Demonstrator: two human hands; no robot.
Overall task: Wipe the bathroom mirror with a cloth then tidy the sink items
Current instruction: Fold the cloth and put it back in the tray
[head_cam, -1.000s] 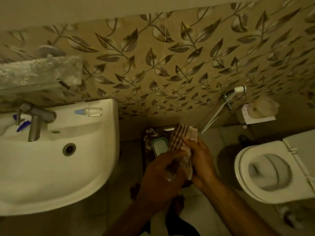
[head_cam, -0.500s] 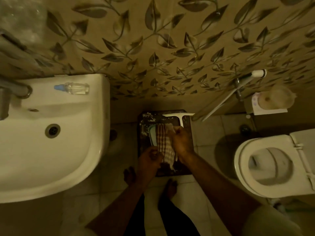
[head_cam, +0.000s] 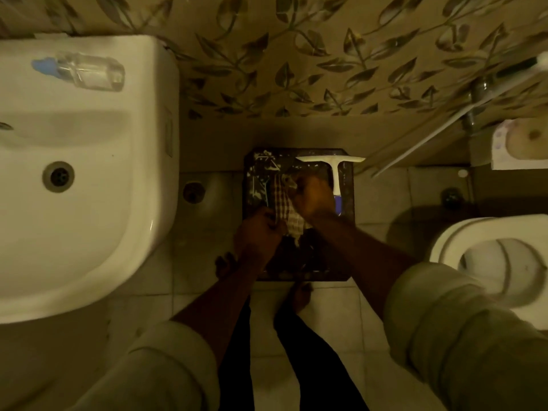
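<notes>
— Where was the cloth (head_cam: 286, 204) just then?

— Between both hands, low over a dark speckled tray (head_cam: 348, 209) on the floor by the far wall. The left hand (head_cam: 258, 232) was closed on its near edge, the right hand (head_cam: 312, 198) bunched around the far part.

— How would it handle?

— I judged it light, soft and limp, so best gathered in a fist, not pinched by a corner.

— Anything else on the tray?

— A white squeegee (head_cam: 333, 170), just right of the right hand.

— And the room?

— Dim and cramped. A tiled floor (head_cam: 382, 197), leaf-patterned wall, white sink (head_cam: 98, 209) on the left with a small clear bottle (head_cam: 89, 71) lying on its far ledge, toilet (head_cam: 474, 241) on the right. The mirror was out of sight
</notes>
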